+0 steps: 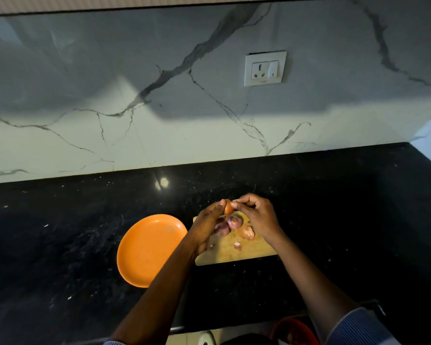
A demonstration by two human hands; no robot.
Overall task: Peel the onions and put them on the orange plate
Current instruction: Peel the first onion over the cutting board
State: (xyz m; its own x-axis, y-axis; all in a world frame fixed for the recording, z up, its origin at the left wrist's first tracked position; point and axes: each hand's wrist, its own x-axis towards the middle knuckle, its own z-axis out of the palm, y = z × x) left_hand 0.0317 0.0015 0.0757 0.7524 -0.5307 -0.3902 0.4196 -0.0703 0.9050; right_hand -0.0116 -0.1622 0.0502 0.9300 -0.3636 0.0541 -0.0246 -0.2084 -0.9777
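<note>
Onion [228,208] pinched by fingers of both hands, 2 onions [235,222] on board [249,247], 1 orange plate [147,250]

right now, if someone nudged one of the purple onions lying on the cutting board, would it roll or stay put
The onions look rounded, so a nudge would probably roll one across the flat cutting board. Their skins seem glossy, likely a bit slippery. The peel scrap looks light and should just slide.

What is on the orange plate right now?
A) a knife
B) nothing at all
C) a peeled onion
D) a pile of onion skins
B: the orange plate shows only its bare surface, while the onions still lie on the wooden board and one small onion is held up between the left hand and the right hand.
</note>
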